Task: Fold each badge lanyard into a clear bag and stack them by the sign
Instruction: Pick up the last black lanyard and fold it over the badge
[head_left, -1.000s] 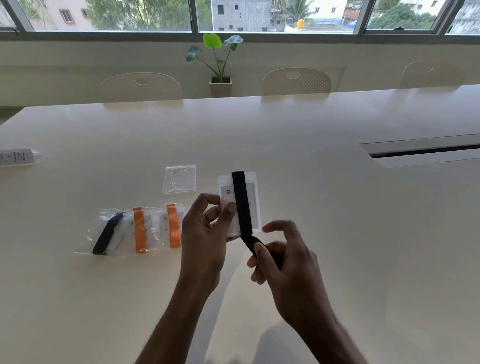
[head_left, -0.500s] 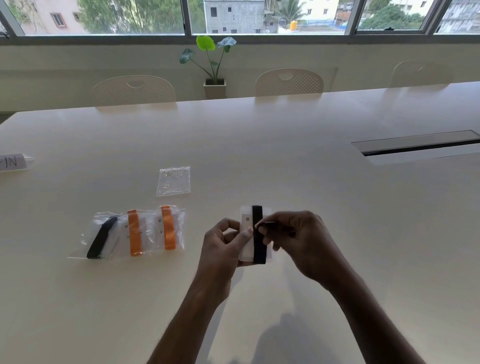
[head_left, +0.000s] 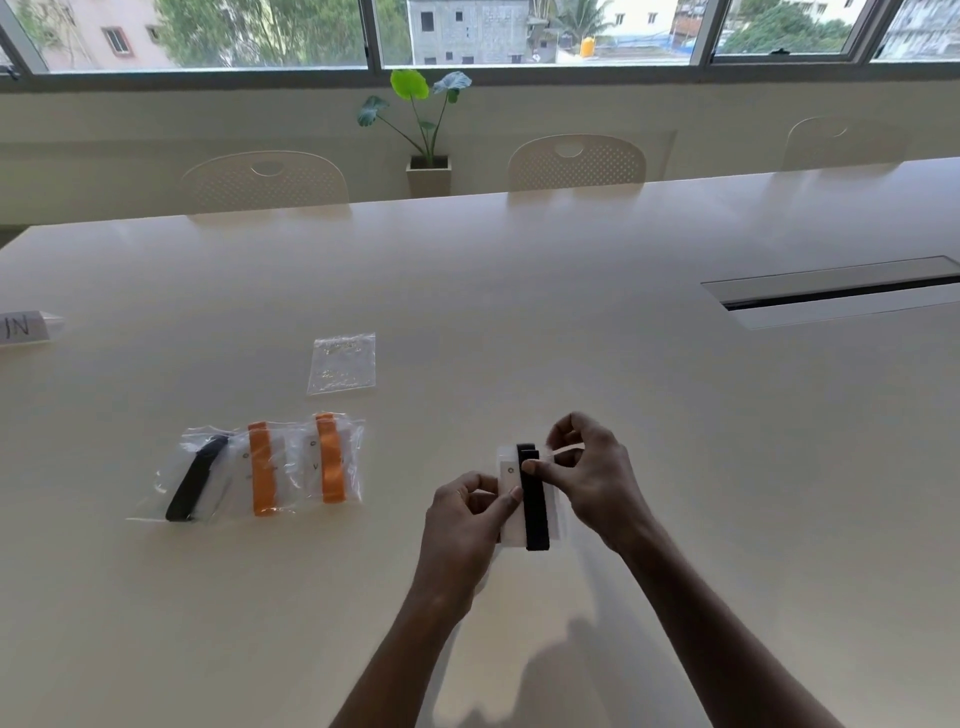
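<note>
Since the earlier frame the dangling black lanyard (head_left: 535, 514) is now doubled flat over its badge card (head_left: 508, 525), held lower centre above the counter (head_left: 675, 415). The left hand (head_left: 462, 525) pinches the card's edge; the right hand (head_left: 592, 483) pinches the fold's top. Judged light: limp, springy strap on stiff card; grip across both.

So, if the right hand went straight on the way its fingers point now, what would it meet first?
The right hand points leftward and is pinching the black lanyard that lies over the badge. Beyond that, it would probably meet the left hand, but depth is unclear.
</note>
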